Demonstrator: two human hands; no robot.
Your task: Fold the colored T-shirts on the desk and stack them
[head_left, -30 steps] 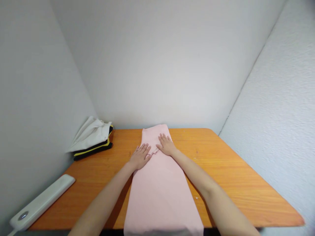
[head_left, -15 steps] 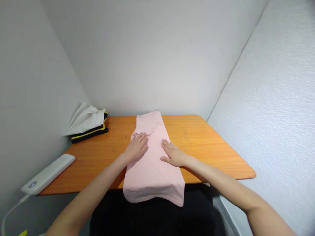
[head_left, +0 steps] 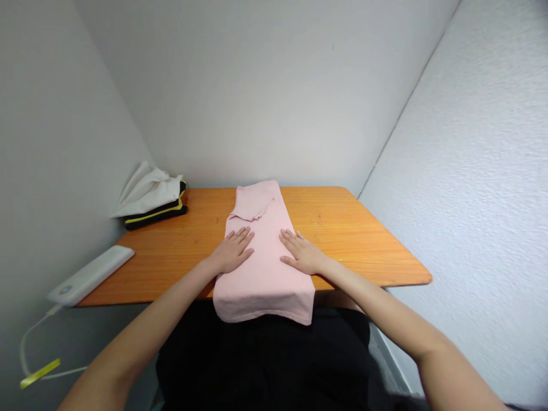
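Draping pink garment (head_left: 263, 279): we see smooth, matte fabric, narrower at its far end, lying lengthwise across the table (head_left: 355, 245), its hem hanging over the near edge.
Crinkled fold: small pleats gather toward the garment's far end.
Left hand (head_left: 233, 251): we rest it palm down on the fabric's left edge, fingers loosely spread.
Right hand (head_left: 303, 254): we lay it just as flat on the right edge, apart from the left hand.
Tabletop: orange-brown wood, streaky grain, rounded corners.
Stack: rumpled white cloth (head_left: 149, 194) over folded black-and-yellow cloth (head_left: 156, 218), at the far left.
White device (head_left: 94, 275): long, smooth, round-ended, with a pale cord (head_left: 23, 348).
Our lap: black clothing (head_left: 265, 359) below the hem.
Right wall (head_left: 479, 188): white, rough-textured.
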